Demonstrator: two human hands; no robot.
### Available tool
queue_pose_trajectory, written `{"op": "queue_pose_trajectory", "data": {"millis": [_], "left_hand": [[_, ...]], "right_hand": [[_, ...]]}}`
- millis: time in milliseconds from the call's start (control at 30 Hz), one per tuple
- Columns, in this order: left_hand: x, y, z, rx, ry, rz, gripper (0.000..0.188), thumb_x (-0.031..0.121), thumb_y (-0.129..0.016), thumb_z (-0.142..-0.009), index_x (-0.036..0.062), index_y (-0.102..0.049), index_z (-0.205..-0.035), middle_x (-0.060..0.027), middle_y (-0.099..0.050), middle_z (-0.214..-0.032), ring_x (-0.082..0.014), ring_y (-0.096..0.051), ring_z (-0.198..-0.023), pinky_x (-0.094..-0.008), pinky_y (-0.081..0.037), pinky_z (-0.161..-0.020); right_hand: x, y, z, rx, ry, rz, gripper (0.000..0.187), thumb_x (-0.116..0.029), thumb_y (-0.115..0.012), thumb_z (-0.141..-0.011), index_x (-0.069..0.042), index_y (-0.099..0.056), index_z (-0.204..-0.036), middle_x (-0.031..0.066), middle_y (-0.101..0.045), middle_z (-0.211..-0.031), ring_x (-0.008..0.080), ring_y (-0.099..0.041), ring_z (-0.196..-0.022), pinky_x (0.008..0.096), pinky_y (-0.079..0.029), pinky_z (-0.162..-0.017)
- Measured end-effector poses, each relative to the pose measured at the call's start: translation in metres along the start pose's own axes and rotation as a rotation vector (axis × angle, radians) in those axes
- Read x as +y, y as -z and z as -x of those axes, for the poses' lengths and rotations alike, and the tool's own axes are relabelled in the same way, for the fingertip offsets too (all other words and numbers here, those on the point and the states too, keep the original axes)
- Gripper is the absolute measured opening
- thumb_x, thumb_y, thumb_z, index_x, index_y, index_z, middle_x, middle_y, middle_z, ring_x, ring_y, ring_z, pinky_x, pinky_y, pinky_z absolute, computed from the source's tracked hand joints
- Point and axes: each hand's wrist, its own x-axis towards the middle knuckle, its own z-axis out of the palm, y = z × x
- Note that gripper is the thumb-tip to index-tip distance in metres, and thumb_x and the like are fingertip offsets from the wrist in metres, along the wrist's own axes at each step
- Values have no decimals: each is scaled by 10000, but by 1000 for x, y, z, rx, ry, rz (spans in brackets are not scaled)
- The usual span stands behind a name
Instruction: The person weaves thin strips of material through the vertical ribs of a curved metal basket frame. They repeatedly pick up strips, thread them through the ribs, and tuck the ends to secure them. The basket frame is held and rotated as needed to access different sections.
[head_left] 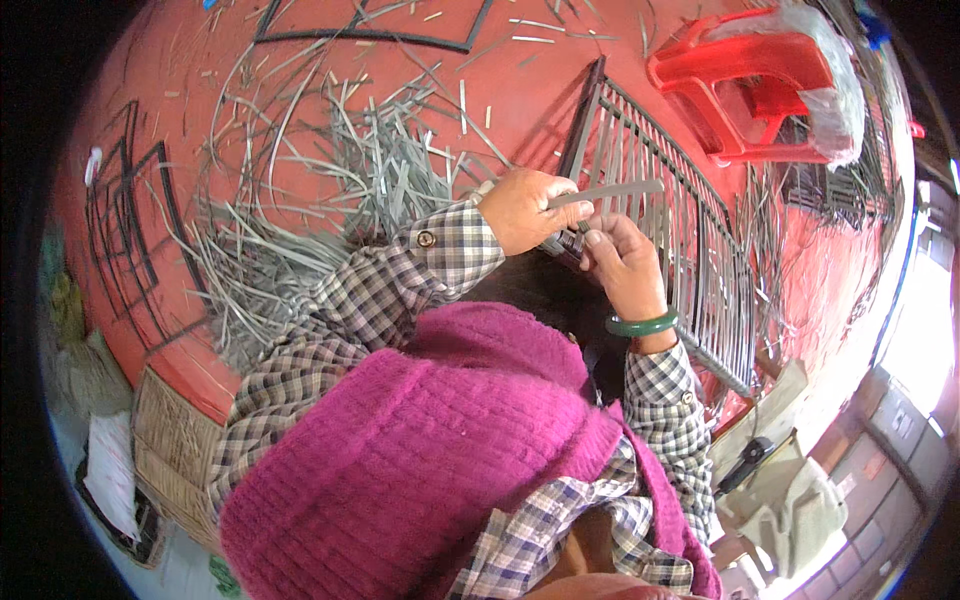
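Observation:
My left hand [528, 208] is closed on a flat grey strip [625, 190], pinched between thumb and fingers. The strip's free end sticks out to the right, above my other hand. Close beside it, my right hand [625, 262], with a green bangle at the wrist, has thumb and fingertips pressed together at a short piece of grey strip by the dark frame bar. Just right of my hands leans a dark frame [690, 200] with several grey strips stretched across it in parallel. Part of the bar is hidden behind my fingers.
A large tangled heap of grey strips [390, 175] covers the red floor left of my hands. Dark frames [130, 235] lie at far left and another frame [375, 38] at the top. A red plastic stool [750, 60] stands at upper right, a wicker piece [170, 440] at lower left.

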Motion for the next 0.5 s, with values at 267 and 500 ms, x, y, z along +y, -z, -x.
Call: {"op": "queue_pose_trajectory", "data": {"millis": [267,500], "left_hand": [[-37,-12,-4,14,157,90,363,401,-619,-860,51,-681,-780,-21,-579,-549,-108,-530,-516,-290,-416,-507],[-73,-6,-19,139,128,538,308,309,-518,-933,36,-631,-846,-31,-633,-747,-87,-563,-649,-259,-455,-610]], "right_hand": [[6,17,7,30,-169,62,139,-125,-535,-921,-10,-570,-992,-22,-531,-653,39,-449,-543,174,-346,-497],[4,43,6,123,-206,339,143,-142,-571,-898,-26,-612,-970,-42,-521,-634,39,-447,-529,183,-355,-489]]}}
